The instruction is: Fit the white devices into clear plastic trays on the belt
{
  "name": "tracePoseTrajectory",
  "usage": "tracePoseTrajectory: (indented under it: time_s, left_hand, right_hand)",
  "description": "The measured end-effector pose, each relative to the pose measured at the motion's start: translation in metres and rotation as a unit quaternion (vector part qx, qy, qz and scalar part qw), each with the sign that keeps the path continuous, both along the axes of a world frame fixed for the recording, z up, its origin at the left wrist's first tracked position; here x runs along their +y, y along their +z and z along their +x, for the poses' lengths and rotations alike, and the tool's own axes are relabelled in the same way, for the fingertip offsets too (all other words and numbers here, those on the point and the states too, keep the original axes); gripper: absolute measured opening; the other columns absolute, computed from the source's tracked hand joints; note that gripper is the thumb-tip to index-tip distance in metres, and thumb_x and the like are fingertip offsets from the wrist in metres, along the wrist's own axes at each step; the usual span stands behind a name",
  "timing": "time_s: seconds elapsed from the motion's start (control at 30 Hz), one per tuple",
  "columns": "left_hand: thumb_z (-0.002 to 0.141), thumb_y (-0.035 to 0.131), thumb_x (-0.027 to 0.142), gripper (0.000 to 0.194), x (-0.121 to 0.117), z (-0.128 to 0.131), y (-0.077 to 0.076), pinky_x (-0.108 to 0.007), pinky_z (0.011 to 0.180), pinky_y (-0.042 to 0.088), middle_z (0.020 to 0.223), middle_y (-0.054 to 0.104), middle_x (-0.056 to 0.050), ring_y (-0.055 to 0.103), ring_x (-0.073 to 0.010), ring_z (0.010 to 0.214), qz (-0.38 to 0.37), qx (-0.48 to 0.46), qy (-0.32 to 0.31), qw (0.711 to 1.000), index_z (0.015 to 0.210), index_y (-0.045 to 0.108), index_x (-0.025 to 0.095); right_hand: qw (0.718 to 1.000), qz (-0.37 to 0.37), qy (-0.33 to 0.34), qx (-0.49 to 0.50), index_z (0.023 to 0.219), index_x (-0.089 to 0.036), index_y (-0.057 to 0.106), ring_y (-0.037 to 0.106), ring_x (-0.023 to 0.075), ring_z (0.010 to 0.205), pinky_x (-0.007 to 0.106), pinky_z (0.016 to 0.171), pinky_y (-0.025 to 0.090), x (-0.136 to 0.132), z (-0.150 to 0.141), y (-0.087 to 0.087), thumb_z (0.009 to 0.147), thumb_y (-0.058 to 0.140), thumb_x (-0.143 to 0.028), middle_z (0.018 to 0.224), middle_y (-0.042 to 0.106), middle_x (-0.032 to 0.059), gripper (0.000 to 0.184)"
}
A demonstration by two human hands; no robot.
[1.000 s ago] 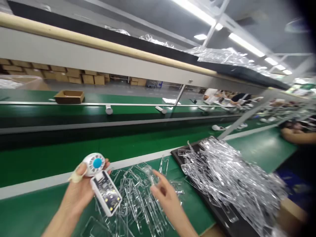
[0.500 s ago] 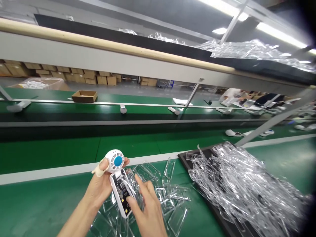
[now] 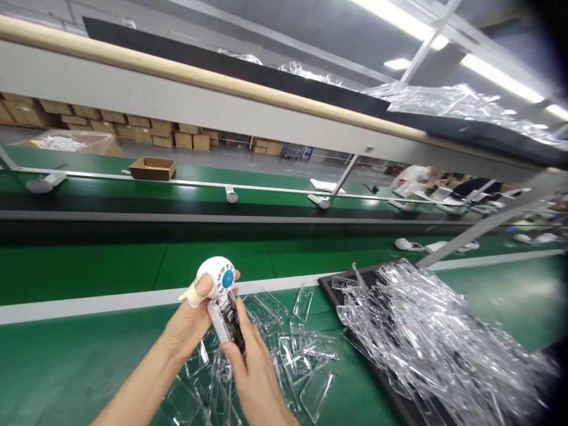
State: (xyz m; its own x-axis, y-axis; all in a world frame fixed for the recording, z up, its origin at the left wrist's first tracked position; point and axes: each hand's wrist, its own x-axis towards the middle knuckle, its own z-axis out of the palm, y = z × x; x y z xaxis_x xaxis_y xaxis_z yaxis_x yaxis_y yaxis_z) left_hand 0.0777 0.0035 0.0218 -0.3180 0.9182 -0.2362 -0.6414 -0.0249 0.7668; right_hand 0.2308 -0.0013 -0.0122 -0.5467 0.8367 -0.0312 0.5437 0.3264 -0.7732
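My left hand [image 3: 189, 319] holds a small white handheld fan [image 3: 217, 277] with a blue centre, and a tape or finger cot covers the thumb. The fan's white body, with an exposed dark circuit board [image 3: 231, 326], points down from that hand. My right hand [image 3: 254, 376] pinches this body from below, its fingers hiding part of the board. I cannot tell whether a clear shell sits on it. Under both hands lies a loose spread of clear plastic shells [image 3: 293, 355].
A black tray [image 3: 331, 290] to the right bears a tall heap of clear shells. Behind runs a green conveyor line with a white strip [image 3: 110, 303]. A cardboard tray [image 3: 153, 168] rests on the far belt, and a person [image 3: 415, 176] works far right.
My right hand has moved from above the shells onto the fan's body and closed around it. The fan has turned more edge-on, and the view has shifted slightly.
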Motion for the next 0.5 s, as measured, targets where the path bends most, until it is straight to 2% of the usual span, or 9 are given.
tracePoseTrajectory:
  time_s: [0.07, 0.17, 0.2, 0.27, 0.3, 0.37, 0.43, 0.5]
  left_hand:
    - [0.056, 0.078, 0.05, 0.061, -0.004, 0.003, -0.001, -0.034, 0.092, 0.048, 0.116, 0.065, -0.01, 0.051, -0.0301, 0.118, -0.052, 0.069, -0.03, 0.996, 0.108, 0.064, 0.02]
    - [0.058, 0.076, 0.052, 0.059, -0.012, 0.007, -0.005, -0.035, 0.082, 0.051, 0.109, 0.067, -0.01, 0.058, -0.0304, 0.107, -0.148, 0.151, -0.073, 0.975, 0.106, 0.064, 0.02]
    - [0.058, 0.075, 0.053, 0.059, -0.014, 0.009, -0.007, -0.036, 0.078, 0.052, 0.105, 0.068, -0.011, 0.06, -0.0308, 0.102, -0.166, 0.164, -0.064, 0.97, 0.105, 0.064, 0.019]
    - [0.056, 0.075, 0.053, 0.057, -0.016, 0.012, -0.013, -0.039, 0.081, 0.052, 0.101, 0.069, -0.01, 0.062, -0.0312, 0.099, -0.168, 0.197, -0.015, 0.966, 0.101, 0.065, 0.02]
    - [0.055, 0.077, 0.051, 0.053, -0.016, 0.013, -0.018, -0.04, 0.086, 0.051, 0.1, 0.07, -0.009, 0.061, -0.0312, 0.1, -0.155, 0.224, 0.013, 0.962, 0.098, 0.066, 0.022]
    - [0.056, 0.078, 0.047, 0.041, -0.016, 0.013, -0.033, -0.041, 0.095, 0.046, 0.097, 0.07, -0.006, 0.061, -0.0316, 0.101, -0.11, 0.281, 0.046, 0.952, 0.089, 0.069, 0.024]
    - [0.055, 0.079, 0.044, 0.031, -0.014, 0.01, -0.052, -0.044, 0.1, 0.042, 0.093, 0.07, -0.004, 0.06, -0.0329, 0.102, -0.088, 0.313, 0.036, 0.945, 0.081, 0.07, 0.027]
    - [0.057, 0.078, 0.045, 0.026, -0.008, 0.008, -0.072, -0.046, 0.101, 0.042, 0.089, 0.071, -0.003, 0.06, -0.0334, 0.101, -0.093, 0.301, -0.02, 0.949, 0.077, 0.071, 0.03]
  right_hand:
    - [1.0, 0.015, -0.008, -0.008, 0.145, -0.037, 0.011, 0.061, 0.0239, 0.094, 0.037, 0.079, 0.051, 0.003, 0.003, 0.005, 0.093, 0.036, -0.033, 0.112, 0.056, 0.0071, 0.058]
    - [1.0, 0.007, -0.005, -0.012, 0.142, -0.041, 0.021, 0.058, 0.0269, 0.1, 0.045, 0.084, 0.048, 0.005, 0.003, 0.004, 0.091, 0.042, -0.036, 0.113, 0.053, 0.0065, 0.056]
    - [1.0, -0.019, -0.022, 0.01, 0.142, -0.041, 0.023, 0.057, 0.0264, 0.102, 0.045, 0.085, 0.048, 0.006, 0.0, 0.0, 0.091, 0.042, -0.038, 0.115, 0.053, 0.0062, 0.054]
    - [0.984, -0.105, -0.104, 0.099, 0.138, -0.035, 0.034, 0.057, 0.0235, 0.104, 0.04, 0.085, 0.048, 0.011, -0.01, -0.01, 0.093, 0.036, -0.045, 0.115, 0.055, 0.0063, 0.047]
    - [0.963, -0.146, -0.165, 0.154, 0.131, -0.029, 0.046, 0.058, 0.0221, 0.101, 0.036, 0.083, 0.048, 0.016, -0.017, -0.015, 0.093, 0.031, -0.05, 0.111, 0.059, 0.0069, 0.046]
    - [0.91, -0.192, -0.278, 0.239, 0.096, -0.018, 0.065, 0.062, 0.0208, 0.086, 0.031, 0.074, 0.049, 0.028, -0.031, -0.026, 0.091, 0.025, -0.06, 0.088, 0.065, 0.007, 0.058]
    - [0.88, -0.182, -0.342, 0.275, 0.058, -0.019, 0.059, 0.059, 0.0192, 0.063, 0.03, 0.063, 0.047, 0.04, -0.043, -0.034, 0.087, 0.025, -0.067, 0.06, 0.06, 0.0042, 0.066]
    - [0.874, -0.15, -0.365, 0.282, 0.044, -0.022, 0.049, 0.053, 0.0175, 0.05, 0.029, 0.055, 0.044, 0.047, -0.048, -0.04, 0.086, 0.024, -0.068, 0.046, 0.051, 0.0017, 0.067]
